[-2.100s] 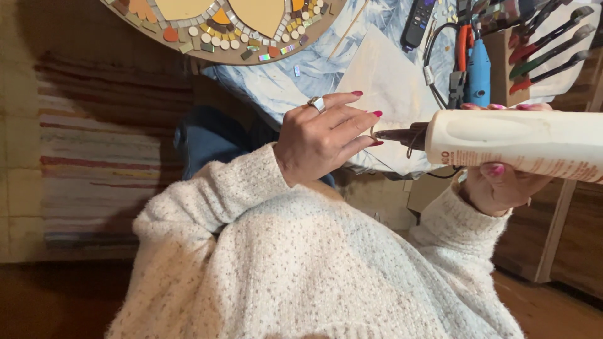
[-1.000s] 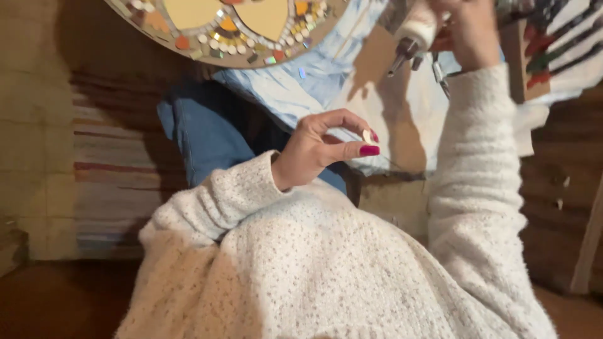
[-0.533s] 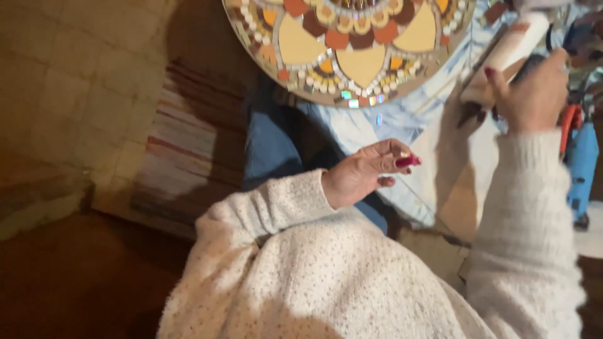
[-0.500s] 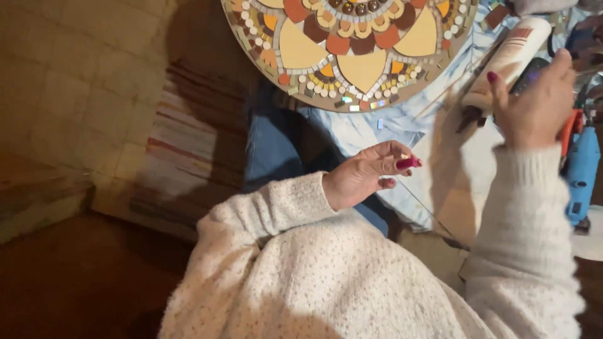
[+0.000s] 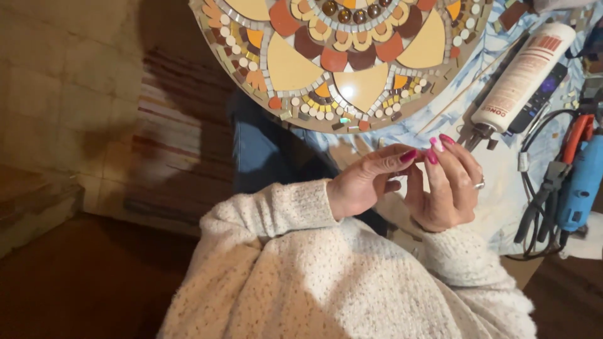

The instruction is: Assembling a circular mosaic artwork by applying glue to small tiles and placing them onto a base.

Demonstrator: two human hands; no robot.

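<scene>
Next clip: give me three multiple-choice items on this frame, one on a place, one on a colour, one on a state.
1. Where does the white glue tube lie?
A. right of the round mosaic, on the table
B. on the striped rug
C. in the left hand

2. What colour is the power tool at the right edge?
A. green
B. blue
C. yellow

3. How are the left hand and right hand placed?
A. far apart
B. flat on the mosaic
C. fingertips meeting above the lap

Answers: 1 A, the tube rests beside the mosaic's right rim; 2 B, its body is blue; 3 C, the fingertips touch and hold nothing visible.
</scene>
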